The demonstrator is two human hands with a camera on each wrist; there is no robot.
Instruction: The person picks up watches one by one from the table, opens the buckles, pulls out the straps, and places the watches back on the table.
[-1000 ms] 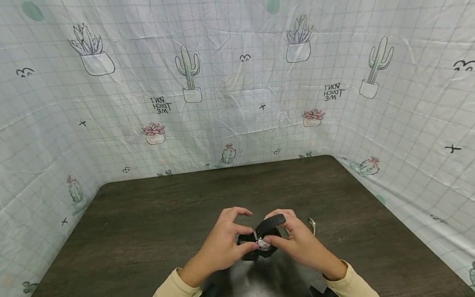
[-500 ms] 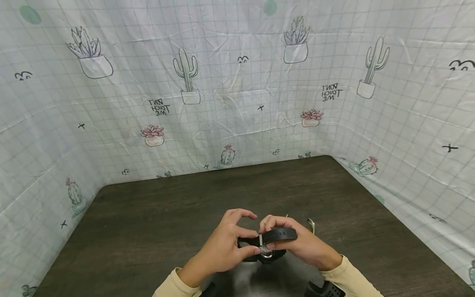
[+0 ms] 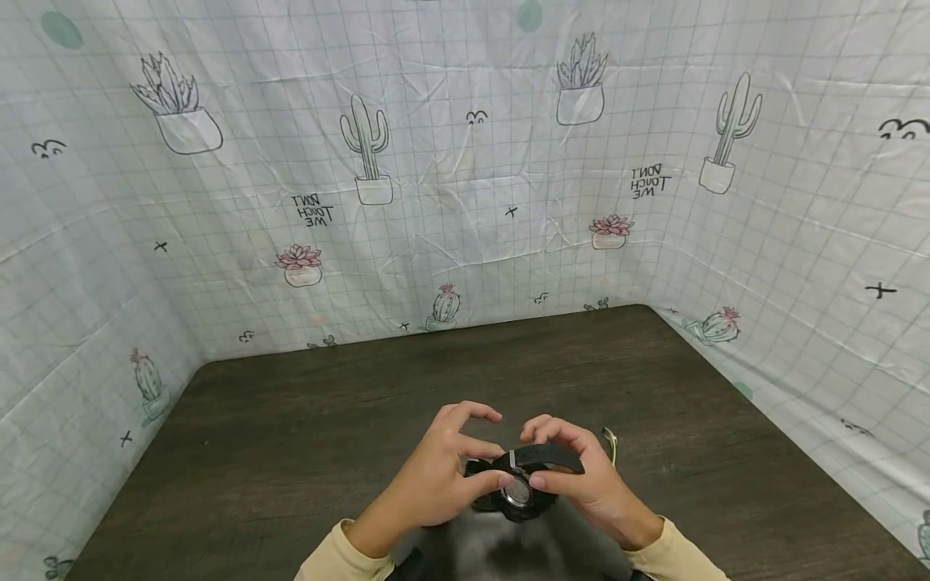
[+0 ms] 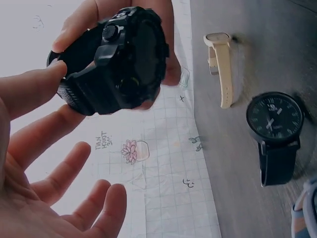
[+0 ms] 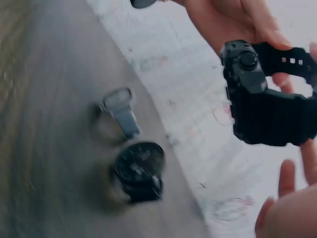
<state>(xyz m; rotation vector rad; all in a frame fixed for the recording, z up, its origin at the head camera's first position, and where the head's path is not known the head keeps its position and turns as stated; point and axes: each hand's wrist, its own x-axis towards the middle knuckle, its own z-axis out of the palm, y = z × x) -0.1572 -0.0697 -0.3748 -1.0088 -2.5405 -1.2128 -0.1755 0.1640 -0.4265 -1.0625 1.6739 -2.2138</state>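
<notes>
A black wristwatch (image 3: 534,457) with a chunky case is held above the table between both hands. My left hand (image 3: 445,472) pinches its strap near the buckle end between thumb and index finger. The other left fingers are spread apart, as the left wrist view shows. My right hand (image 3: 584,476) grips the watch by its case and the other strap, with the thumb at the case edge. In the left wrist view, the watch case (image 4: 124,59) has its crown side toward the camera. Part of the right hand lies hidden behind it.
On the dark wooden table (image 3: 327,420) lie a watch with a pale yellow strap (image 4: 225,74) and a round-dial black watch (image 4: 275,119). A cactus-print grid curtain (image 3: 472,177) surrounds the table's back and sides. Something striped (image 4: 304,215) shows at the left wrist view's edge.
The raised strap has swung down to the right over the right hand. The watch has turned so more of its case shows. My right fingers have shifted along it; my left hand stays nearly in place.
</notes>
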